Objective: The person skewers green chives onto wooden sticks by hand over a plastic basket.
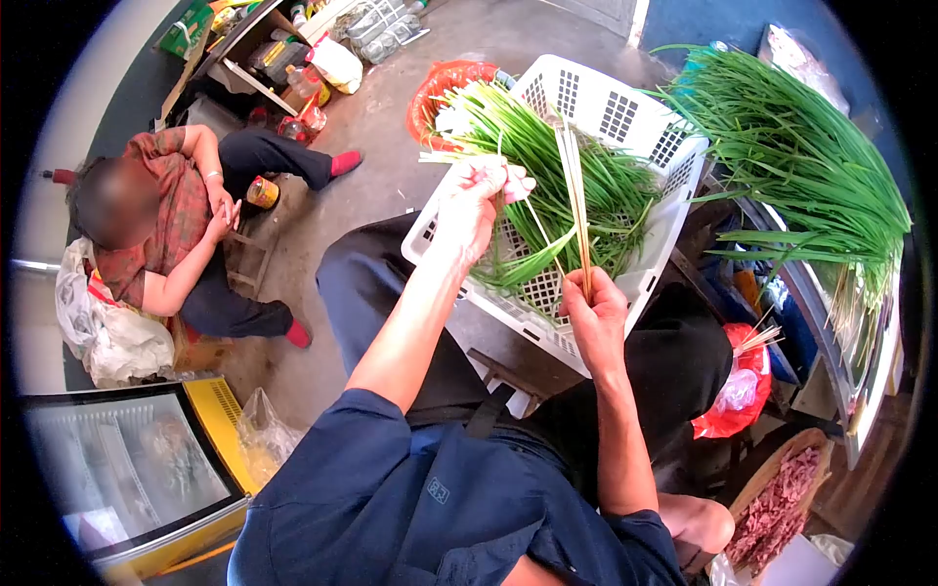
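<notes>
While a seated person nearby (147, 210) rests with clasped hands, two bare hands work above a white plastic basket (645, 122) between the wearer's knees. The left hand (471, 200) is nearly closed, its fingertips pinched together on a thin pale strand (535, 217); whether that is straw or leaf cannot be told. The right hand (594, 317) is closed around the lower end of a sheaf of straw-coloured strands (578, 205), which stands up past the fist and spreads slightly at the top. Long green leaves (523, 137) lie in the basket beneath, their pale ends toward its far left corner; a larger green bunch (801, 146) lies to the right.

The straw looks light, dry and fairly stiff, likely to snap if bent sharply, and seems best gripped low and together. The leaves appear soft, limp and easily bruised, perhaps slick if damp; their firmer pale ends look the safer hold.
</notes>
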`<act>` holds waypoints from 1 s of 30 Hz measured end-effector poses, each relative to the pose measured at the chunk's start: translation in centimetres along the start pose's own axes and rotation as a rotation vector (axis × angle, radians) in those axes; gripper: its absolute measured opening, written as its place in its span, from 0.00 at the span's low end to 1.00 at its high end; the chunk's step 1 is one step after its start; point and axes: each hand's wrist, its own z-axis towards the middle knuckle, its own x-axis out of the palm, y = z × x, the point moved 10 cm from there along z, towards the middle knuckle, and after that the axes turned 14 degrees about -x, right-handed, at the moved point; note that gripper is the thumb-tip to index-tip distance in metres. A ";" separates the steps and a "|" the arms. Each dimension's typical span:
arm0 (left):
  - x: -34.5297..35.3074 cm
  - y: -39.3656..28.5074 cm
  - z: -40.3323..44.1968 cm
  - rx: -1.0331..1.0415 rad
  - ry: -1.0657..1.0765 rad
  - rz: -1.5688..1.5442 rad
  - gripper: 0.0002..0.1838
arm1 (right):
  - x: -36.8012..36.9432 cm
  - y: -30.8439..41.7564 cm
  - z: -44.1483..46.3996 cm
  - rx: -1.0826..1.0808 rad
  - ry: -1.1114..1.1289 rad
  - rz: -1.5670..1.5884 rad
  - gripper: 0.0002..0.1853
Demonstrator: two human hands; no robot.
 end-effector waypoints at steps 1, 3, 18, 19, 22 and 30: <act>-0.3 0.2 0.0 -0.025 -0.018 -0.058 0.03 | 0.1 0.1 0.0 -0.008 0.014 -0.004 0.05; -0.5 0.4 -0.1 -0.049 -0.037 -0.115 0.04 | 0.3 0.1 0.0 -0.009 0.019 -0.004 0.05; -1.2 -0.4 0.1 -0.002 -0.011 -0.048 0.06 | 0.5 0.0 0.1 0.026 0.067 0.026 0.05; -1.0 -0.5 -0.1 -0.001 -0.012 -0.047 0.06 | 0.4 0.1 0.1 0.033 0.067 0.014 0.04; -0.5 -0.9 -0.4 0.030 -0.017 -0.004 0.05 | 0.3 0.3 0.1 0.035 0.059 0.019 0.04; -0.8 -0.2 -0.3 -0.019 0.001 -0.015 0.05 | 0.1 0.0 0.0 0.019 0.041 0.023 0.04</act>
